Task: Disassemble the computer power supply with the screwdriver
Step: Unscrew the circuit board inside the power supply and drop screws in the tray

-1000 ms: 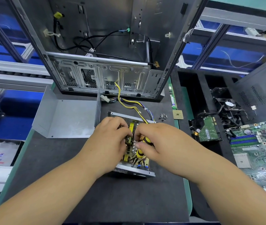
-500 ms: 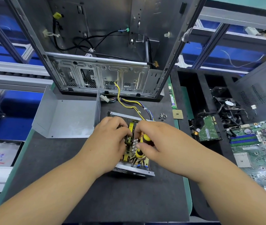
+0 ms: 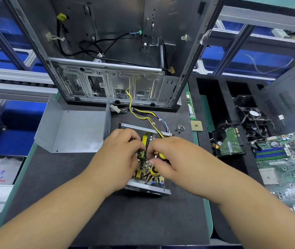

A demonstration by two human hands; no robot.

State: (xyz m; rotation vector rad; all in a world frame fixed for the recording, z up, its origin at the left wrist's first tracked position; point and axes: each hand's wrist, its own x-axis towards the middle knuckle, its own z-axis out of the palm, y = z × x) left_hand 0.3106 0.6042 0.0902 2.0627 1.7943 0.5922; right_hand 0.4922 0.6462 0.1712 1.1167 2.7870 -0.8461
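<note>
A: Head view: where is the power supply (image 3: 144,187) found?

B: Directly beneath both hands, on the dark tabletop (image 3: 107,218), its lid off and its circuit board exposed.

A: How is the right hand (image 3: 168,159) seen?

B: Curled round the screwdriver (image 3: 161,155), whose yellow-and-black handle shows between the fingers; the tip is hidden among the components.

A: And the left hand (image 3: 120,155)?

B: Its fingers are bent down into the open unit, just beside the right hand's fingertips. Whether anything is pinched cannot be told.

A: What lies around the hands?

B: Beyond them a yellow cable bundle (image 3: 143,115) runs up to the computer case (image 3: 110,83). A grey metal cover (image 3: 73,130) lies beyond the left hand; loose screws (image 3: 179,128) and a hard drive (image 3: 229,142) lie beyond the right.
</note>
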